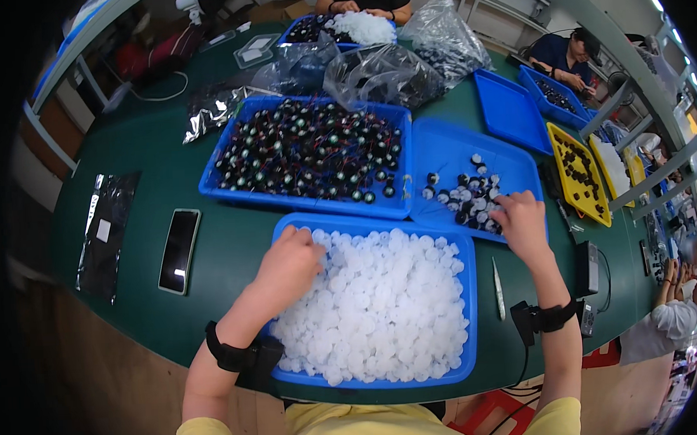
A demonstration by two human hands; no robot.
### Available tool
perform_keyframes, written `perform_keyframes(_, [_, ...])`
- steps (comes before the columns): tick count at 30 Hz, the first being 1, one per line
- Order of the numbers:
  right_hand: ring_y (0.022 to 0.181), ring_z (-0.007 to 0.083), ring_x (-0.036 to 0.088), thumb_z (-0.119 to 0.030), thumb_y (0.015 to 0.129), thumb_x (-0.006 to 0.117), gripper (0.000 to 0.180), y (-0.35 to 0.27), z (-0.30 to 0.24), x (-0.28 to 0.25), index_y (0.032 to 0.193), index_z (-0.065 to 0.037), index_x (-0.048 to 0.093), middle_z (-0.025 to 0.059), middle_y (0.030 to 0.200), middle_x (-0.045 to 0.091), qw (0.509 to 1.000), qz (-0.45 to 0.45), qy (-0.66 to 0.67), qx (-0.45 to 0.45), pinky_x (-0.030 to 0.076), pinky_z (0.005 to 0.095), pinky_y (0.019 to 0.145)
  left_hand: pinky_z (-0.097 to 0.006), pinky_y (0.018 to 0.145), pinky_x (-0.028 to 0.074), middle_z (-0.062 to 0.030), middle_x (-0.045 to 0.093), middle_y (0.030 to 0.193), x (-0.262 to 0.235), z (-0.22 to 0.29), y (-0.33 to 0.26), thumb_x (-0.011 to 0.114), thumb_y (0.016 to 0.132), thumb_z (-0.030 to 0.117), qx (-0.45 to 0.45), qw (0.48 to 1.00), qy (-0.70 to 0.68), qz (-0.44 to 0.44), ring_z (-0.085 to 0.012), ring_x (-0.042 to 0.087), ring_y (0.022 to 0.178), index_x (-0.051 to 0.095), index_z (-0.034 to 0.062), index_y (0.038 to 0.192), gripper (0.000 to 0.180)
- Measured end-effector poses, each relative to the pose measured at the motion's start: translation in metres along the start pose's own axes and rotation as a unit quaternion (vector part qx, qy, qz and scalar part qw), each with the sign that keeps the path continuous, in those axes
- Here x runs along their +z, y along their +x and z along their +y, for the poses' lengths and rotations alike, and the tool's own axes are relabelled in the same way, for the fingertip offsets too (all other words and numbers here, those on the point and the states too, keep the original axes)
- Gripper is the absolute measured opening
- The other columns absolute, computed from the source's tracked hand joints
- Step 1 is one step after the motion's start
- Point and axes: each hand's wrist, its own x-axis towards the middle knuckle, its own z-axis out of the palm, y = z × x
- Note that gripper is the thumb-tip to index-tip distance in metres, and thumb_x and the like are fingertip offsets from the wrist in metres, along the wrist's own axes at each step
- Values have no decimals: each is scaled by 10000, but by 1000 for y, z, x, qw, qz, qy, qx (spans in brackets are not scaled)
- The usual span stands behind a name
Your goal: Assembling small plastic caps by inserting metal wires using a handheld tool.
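My left hand is over the far left corner of a blue tray heaped with small translucent white caps. Its fingers are curled together at the caps; what they pinch is hidden. Off to the right, my right hand reaches into a shallower blue tray. Bent fingers close beside a small pile of round black-and-white pieces; I cannot make out what is between them. Behind the caps, another blue tray holds many dark round parts with thin red and blue wires.
A phone and a dark plastic bag lie on the left. White tweezers rest near my right forearm. Clear bags stand behind. To the right are an empty blue tray and a yellow tray. Several people work nearby.
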Motion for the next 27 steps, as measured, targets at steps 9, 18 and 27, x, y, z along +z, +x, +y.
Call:
perform_keyframes(9, [912,233,537,-190,714,657,191,66,-78,-8,859,-66,647,52,825,613,979,-10,152,-139,384,381,749,-339,690,454,-118,578,794,-6,8,4,637,717,13,-39,987,-154,-7,-258,548,755,542,-8,919,225])
perform_keyframes(18, [968,196,549,-153,690,644,127,142,-142,49,813,-155,677,16,880,645,953,-243,-95,-156,328,398,818,-288,664,473,-142,597,934,-18,9,-27,566,819,14,-190,541,-819,-21,-177,577,748,542,-6,937,122])
perform_keyframes(27, [812,288,621,-214,682,674,196,143,-122,21,801,-60,653,117,818,646,967,-214,5,-138,459,402,708,-238,535,345,-28,503,714,-27,29,-45,566,842,65,-176,557,-807,-88,-97,408,578,546,12,882,69])
